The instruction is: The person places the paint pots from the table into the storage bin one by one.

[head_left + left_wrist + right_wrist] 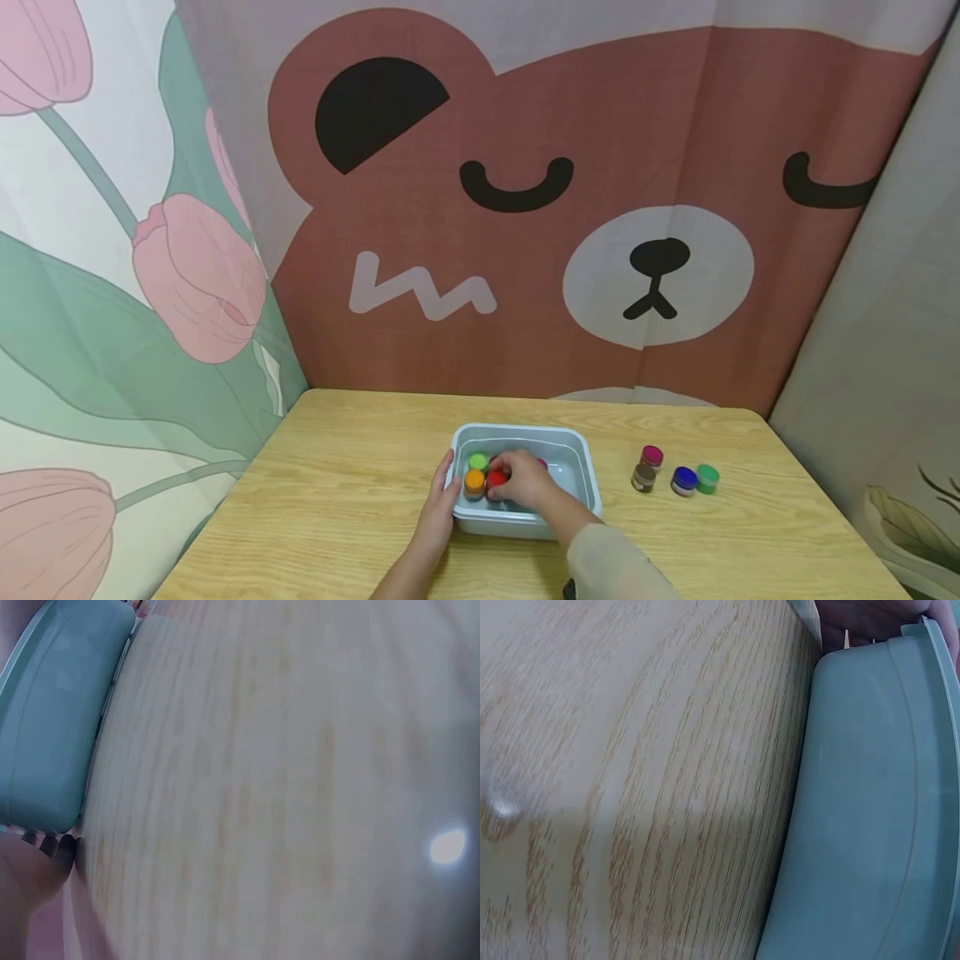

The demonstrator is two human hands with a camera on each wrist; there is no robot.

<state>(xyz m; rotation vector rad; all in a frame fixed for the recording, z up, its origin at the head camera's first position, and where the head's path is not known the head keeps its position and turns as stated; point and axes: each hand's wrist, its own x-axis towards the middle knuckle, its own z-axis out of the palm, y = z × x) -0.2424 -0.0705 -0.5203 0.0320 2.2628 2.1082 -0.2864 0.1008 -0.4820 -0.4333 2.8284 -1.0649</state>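
A pale blue-grey plastic box point(525, 525) stands on the table in the head view. My left hand point(437, 512) holds its left end, thumb at the rim and fingers along the outer wall; its fingertips also show at the box's end in the left wrist view. Reaching into the box, my right hand point(525, 482) pinches a small jar with a red lid point(496, 479). Beside that jar are an orange-lidded jar point(474, 482) and a light green-lidded jar point(477, 461). A pink lid point(542, 463) is partly covered by the right hand.
Right of the box, on the wooden table point(360, 467), stand a magenta-lidded jar point(652, 456), a brown jar point(643, 477), a blue-lidded jar point(684, 480) and a green-lidded jar point(707, 477). A bear-print curtain point(420, 358) hangs behind the table.
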